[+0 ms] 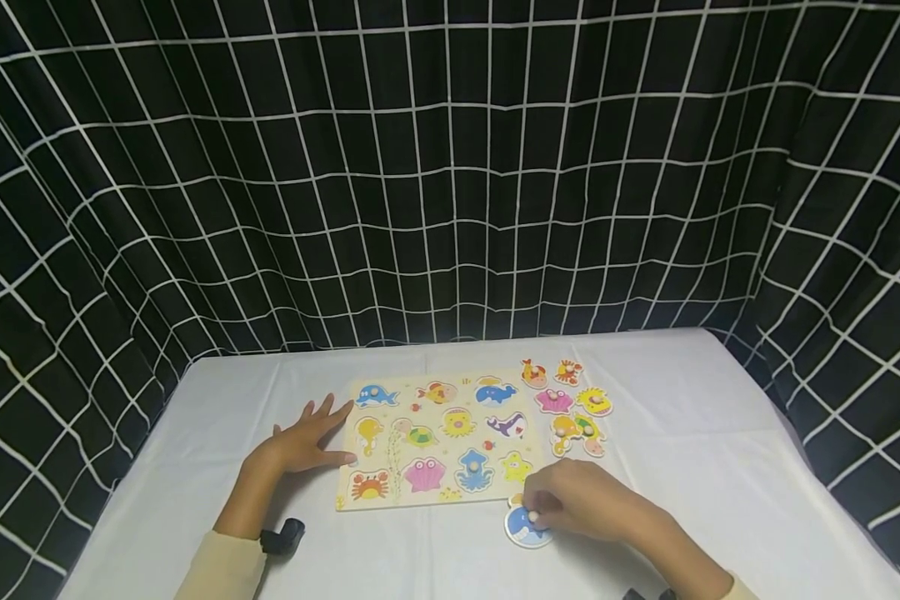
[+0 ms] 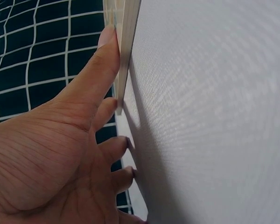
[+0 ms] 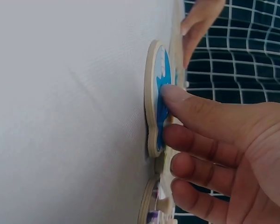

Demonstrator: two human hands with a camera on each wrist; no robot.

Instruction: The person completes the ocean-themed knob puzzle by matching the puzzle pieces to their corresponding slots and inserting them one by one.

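My right hand (image 1: 581, 500) pinches the knob of a blue whale puzzle piece (image 1: 522, 533) in front of the board's lower right corner. In the right wrist view, thumb and index finger meet on the face of this whale piece (image 3: 155, 102). My left hand (image 1: 303, 442) spreads its fingers along the left edge of the wooden sea-animal puzzle board (image 1: 442, 496), with the thumb resting on that edge. A knobbed blue dolphin piece (image 1: 377, 394) sits at the board's top left and a knobbed blue squid piece (image 1: 473, 472) in its bottom row.
Right of the board lie several loose knobbed pieces, among them a crab (image 1: 569, 372), a pink shell (image 1: 554, 402) and a yellow fish (image 1: 595, 402). A white cloth covers the table (image 1: 390, 558). A black curtain with white grid lines (image 1: 450, 183) hangs behind it.
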